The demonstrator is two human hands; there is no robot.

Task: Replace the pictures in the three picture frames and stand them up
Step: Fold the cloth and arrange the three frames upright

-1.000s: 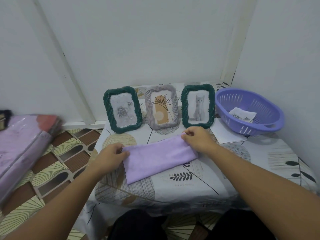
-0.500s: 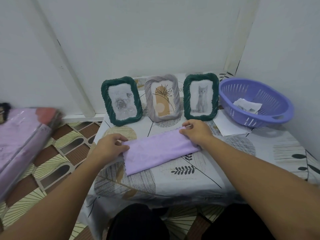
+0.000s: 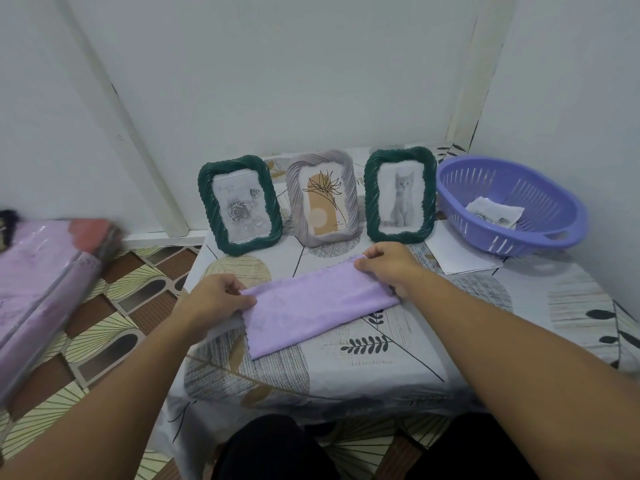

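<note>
Blurred pink bundle point(image 3: 45, 282), edge-cropped.

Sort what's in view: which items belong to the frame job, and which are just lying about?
Job: rose frame; plant frame; cat frame; loose prints in basket; white sheet.

Lying about: lilac cloth held by both hands; pink bundle.

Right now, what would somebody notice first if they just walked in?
Probably both hands, left and right, gripping the ends of a folded purple cloth mid-table. Behind it three picture frames stand upright in a row; the right one shows a grey kitten. A purple basket sits far right.
</note>
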